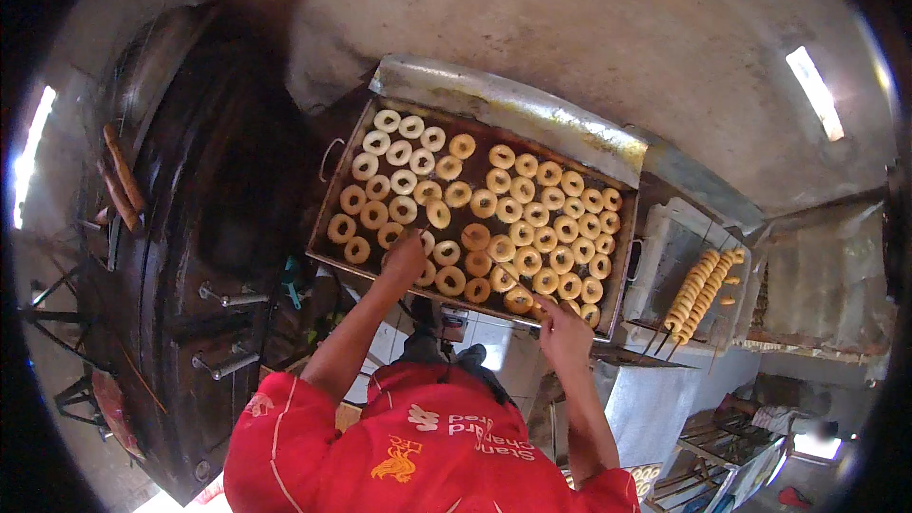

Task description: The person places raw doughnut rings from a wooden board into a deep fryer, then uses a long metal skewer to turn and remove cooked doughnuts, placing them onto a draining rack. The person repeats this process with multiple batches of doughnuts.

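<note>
Many dough rings (527, 261) lie in a wide, shallow metal frying pan (456, 101), pale at the upper left and golden on the right. My left hand (405, 259) is over the pan's near edge, left of the middle, fingers bent together close to a pale ring; a thin stick seems to show at its fingertips, too small to tell surely. At the pan's near right edge, my right hand (566, 331) grips a thin stick (507, 275) that slants up and left over the rings towards a browner ring (475, 236).
Right of the pan, rings threaded on metal rods (692, 296) rest across a tray (648, 260). A dark metal oven (206, 242) with handles stands at the left. A metal splash guard (509, 110) runs behind the pan. Another person (776, 418) is at the lower right.
</note>
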{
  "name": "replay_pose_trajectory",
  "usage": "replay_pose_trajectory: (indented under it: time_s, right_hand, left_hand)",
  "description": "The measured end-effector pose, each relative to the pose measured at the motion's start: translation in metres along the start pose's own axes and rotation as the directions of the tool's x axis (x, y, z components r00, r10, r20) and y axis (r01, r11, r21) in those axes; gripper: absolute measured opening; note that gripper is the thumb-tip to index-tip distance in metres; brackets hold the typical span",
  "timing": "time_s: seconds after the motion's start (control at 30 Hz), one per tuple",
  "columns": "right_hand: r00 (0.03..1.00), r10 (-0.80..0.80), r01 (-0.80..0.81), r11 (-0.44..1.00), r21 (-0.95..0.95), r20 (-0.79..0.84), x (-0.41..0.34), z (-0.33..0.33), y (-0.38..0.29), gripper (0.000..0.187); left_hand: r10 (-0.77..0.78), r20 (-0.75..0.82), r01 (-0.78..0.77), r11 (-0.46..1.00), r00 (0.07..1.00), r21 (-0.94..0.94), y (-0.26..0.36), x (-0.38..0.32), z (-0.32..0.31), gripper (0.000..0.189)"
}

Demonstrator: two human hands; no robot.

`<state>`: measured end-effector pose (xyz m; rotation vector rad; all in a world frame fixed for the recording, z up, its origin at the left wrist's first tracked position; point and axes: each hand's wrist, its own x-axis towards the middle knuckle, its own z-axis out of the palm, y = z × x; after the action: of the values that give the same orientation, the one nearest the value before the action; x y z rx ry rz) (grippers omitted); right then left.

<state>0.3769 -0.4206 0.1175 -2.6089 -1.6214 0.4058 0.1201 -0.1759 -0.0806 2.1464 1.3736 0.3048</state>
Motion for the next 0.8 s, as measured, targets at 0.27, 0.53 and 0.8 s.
replay_pose_trajectory:
  time_s: [0.27, 0.53, 0.8]
  right_hand:
    - [0.983, -0.132, 0.127, 0.991, -0.042, -0.13, -0.043, 0.011, 0.047, 0.045]
    - [0.985, -0.169, 0.171, 0.984, 0.055, -0.041, -0.053, -0.002, 0.086, 0.04]
    - [0.993, -0.019, 0.042, 0.981, 0.191, -0.118, -0.003, 0.042, 0.051, 0.048]
  left_hand:
    - [0.269, 0.201, -0.321, 0.898, 0.942, 0.302, -0.005, -0.044, 0.036, 0.032]
    - [0.254, 0.262, -0.326, 0.901, 0.931, 0.285, 0.006, -0.068, 0.042, 0.028]
    - [0.045, -0.204, -0.046, 0.999, 0.978, -0.001, 0.027, -0.042, -0.064, 0.024]
